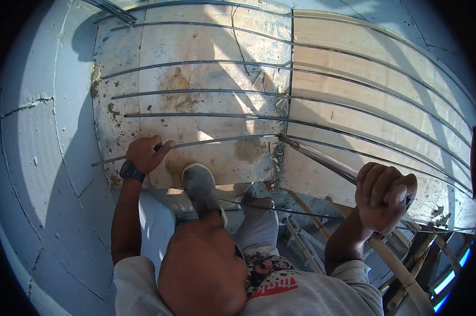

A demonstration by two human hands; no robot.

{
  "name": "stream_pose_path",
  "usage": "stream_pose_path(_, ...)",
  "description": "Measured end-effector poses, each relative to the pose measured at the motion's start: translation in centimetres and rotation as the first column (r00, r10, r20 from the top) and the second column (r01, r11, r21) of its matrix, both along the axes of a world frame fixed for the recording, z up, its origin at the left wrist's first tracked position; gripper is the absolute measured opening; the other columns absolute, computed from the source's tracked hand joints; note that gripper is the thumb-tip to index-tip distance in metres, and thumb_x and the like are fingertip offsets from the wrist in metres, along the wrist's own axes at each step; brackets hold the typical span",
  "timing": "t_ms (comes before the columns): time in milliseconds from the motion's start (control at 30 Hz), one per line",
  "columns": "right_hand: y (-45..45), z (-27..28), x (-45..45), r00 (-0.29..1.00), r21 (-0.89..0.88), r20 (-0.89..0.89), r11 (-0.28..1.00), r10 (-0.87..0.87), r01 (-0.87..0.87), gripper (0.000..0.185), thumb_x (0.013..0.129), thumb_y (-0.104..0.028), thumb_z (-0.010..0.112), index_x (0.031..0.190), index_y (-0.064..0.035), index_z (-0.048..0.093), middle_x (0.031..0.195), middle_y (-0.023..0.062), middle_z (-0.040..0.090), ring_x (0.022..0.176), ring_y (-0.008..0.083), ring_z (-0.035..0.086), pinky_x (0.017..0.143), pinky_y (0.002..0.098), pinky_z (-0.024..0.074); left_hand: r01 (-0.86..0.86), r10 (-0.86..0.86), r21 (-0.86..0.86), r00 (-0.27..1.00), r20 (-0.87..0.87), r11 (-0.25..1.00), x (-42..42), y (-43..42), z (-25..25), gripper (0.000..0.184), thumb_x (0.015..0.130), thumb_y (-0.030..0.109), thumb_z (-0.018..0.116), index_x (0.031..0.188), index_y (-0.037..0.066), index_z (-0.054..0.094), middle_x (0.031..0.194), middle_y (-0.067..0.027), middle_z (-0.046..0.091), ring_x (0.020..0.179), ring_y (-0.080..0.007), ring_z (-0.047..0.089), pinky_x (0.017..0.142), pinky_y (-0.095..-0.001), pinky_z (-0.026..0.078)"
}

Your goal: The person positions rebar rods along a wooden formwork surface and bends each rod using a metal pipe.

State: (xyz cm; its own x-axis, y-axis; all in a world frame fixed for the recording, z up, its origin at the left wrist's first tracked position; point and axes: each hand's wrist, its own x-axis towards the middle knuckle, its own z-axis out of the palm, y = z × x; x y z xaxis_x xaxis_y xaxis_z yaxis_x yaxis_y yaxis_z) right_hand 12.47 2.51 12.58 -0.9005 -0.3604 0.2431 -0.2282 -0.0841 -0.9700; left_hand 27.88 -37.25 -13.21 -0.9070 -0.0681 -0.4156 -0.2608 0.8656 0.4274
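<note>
My left hand (pixel 144 154) is closed round a ribbed steel rebar (pixel 217 141) at the near edge of the stained plywood board (pixel 196 47). The bar's left end sticks out past my wrist. My right hand (pixel 386 197) makes a fist round the near end of a long metal rebar bender (pixel 322 158). This tool slants up and left, and its far head meets the rebar beside the joint between the two boards. My shoe (pixel 200 189) rests on the near edge of the stained board, just right of my left hand.
Several parallel rebars (pixel 196 91) cross both boards, bending at the joint. A paler plywood panel (pixel 343 79) slopes away right. Grey block wall (pixel 32 137) lies left. Bamboo poles (pixel 401 274) and a gap lie below right. A thin wire (pixel 237 37) lies on the stained board.
</note>
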Motion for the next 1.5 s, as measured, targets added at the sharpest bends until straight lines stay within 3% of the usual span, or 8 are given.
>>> stream_pose_path(33, 0.8, 0.1, -0.4, 0.999, -0.020, -0.031, 0.999, 0.040, -0.041, 0.021, 0.105, -0.022, 0.048, 0.087, -0.0116, 0.044, 0.060, 0.0021, 0.045, 0.047, 0.0137, 0.043, 0.050, 0.0333, 0.0418, -0.009, 0.009, 0.002, 1.000, -0.012, 1.000, 0.1, -0.1, -0.1, 0.055, 0.089, 0.059, 0.065, 0.070, 0.008, 0.061, 0.060, -0.0133, 0.061, 0.057, -0.0349, 0.063, 0.056, -0.0452, 0.048)
stream_pose_path(167, 2.2, 0.0, -0.2, 1.000, -0.039, -0.012, 0.999, 0.020, -0.020, 0.024, 0.106, -0.024, 0.048, 0.085, -0.0118, 0.043, 0.061, 0.0029, 0.047, 0.049, 0.0143, 0.044, 0.052, 0.0339, 0.0422, -0.016, 0.017, 0.013, 1.000, -0.013, 1.000, -0.1, -0.2, -0.5, 0.056, 0.090, 0.059, 0.064, 0.066, 0.008, 0.060, 0.058, -0.0129, 0.060, 0.056, -0.0351, 0.062, 0.055, -0.0453, 0.048)
stream_pose_path(367, 2.6, 0.6, -0.5, 0.997, -0.016, 0.073, 0.999, 0.036, -0.035, 0.027, 0.105, -0.029, 0.051, 0.085, -0.0124, 0.044, 0.061, 0.0022, 0.048, 0.049, 0.0150, 0.045, 0.054, 0.0342, 0.0428, 0.056, -0.063, -0.039, 0.980, -0.191, 0.998, 0.5, -1.1, -4.3, 0.060, 0.087, 0.065, 0.063, 0.066, 0.009, 0.062, 0.056, -0.0124, 0.060, 0.054, -0.0337, 0.063, 0.053, -0.0454, 0.050)
stream_pose_path(567, 0.0, 5.0, -0.4, 0.992, 0.174, 0.045, 0.976, 0.121, -0.127, 0.029, 0.101, -0.036, 0.060, 0.086, -0.0142, 0.047, 0.062, -0.0001, 0.052, 0.052, 0.0152, 0.054, 0.052, 0.0340, 0.0493, 0.016, -0.012, 0.007, 0.918, -0.397, 1.000, 1.8, -3.9, -8.7, 0.058, 0.083, 0.063, 0.070, 0.064, 0.010, 0.058, 0.057, -0.0116, 0.059, 0.052, -0.0325, 0.062, 0.047, -0.0425, 0.047)
stream_pose_path(700, -1.5, 8.2, 0.5, 0.991, 0.327, 0.038, 0.936, 0.127, -0.133, 0.032, 0.101, -0.042, 0.057, 0.087, -0.0150, 0.048, 0.063, -0.0005, 0.053, 0.051, 0.0127, 0.055, 0.052, 0.0333, 0.0502, 0.012, 0.002, 0.025, 0.877, -0.481, 1.000, 1.8, -5.2, -8.9, 0.055, 0.080, 0.060, 0.075, 0.064, 0.011, 0.057, 0.057, -0.0102, 0.059, 0.050, -0.0305, 0.061, 0.047, -0.0397, 0.049)
stream_pose_path(967, -2.0, 6.3, -1.2, 0.988, 0.192, 0.118, 0.974, 0.096, -0.118, 0.031, 0.106, -0.029, 0.050, 0.080, -0.0138, 0.042, 0.057, 0.0012, 0.045, 0.048, 0.0143, 0.045, 0.057, 0.0345, 0.0441, 0.060, -0.077, -0.050, 0.874, -0.480, 0.997, 1.0, -4.1, -6.1, 0.053, 0.079, 0.056, 0.078, 0.063, 0.010, 0.057, 0.054, -0.0082, 0.056, 0.048, -0.0285, 0.060, 0.046, -0.0397, 0.047)
stream_pose_path(1333, 4.5, -0.1, -1.3, 0.991, -0.112, 0.117, 0.993, 0.058, -0.044, 0.028, 0.104, -0.030, 0.053, 0.084, -0.0125, 0.042, 0.059, 0.0013, 0.045, 0.048, 0.0135, 0.043, 0.052, 0.0311, 0.0425, 0.132, -0.126, -0.017, 0.891, -0.437, 0.991, 1.5, -1.3, -3.9, 0.048, 0.081, 0.054, 0.078, 0.065, 0.011, 0.062, 0.055, -0.0074, 0.059, 0.047, -0.0277, 0.060, 0.045, -0.0395, 0.047)
stream_pose_path(1500, 4.1, 0.2, -0.4, 0.994, -0.077, 0.107, 0.997, 0.022, -0.013, 0.026, 0.102, -0.029, 0.056, 0.086, -0.0130, 0.044, 0.058, 0.0005, 0.048, 0.049, 0.0139, 0.045, 0.052, 0.0314, 0.0433, 0.098, -0.096, -0.015, 0.913, -0.396, 0.995, 1.6, -1.3, -3.6, 0.047, 0.080, 0.053, 0.078, 0.067, 0.011, 0.064, 0.057, -0.0081, 0.062, 0.050, -0.0284, 0.063, 0.047, -0.0399, 0.049)
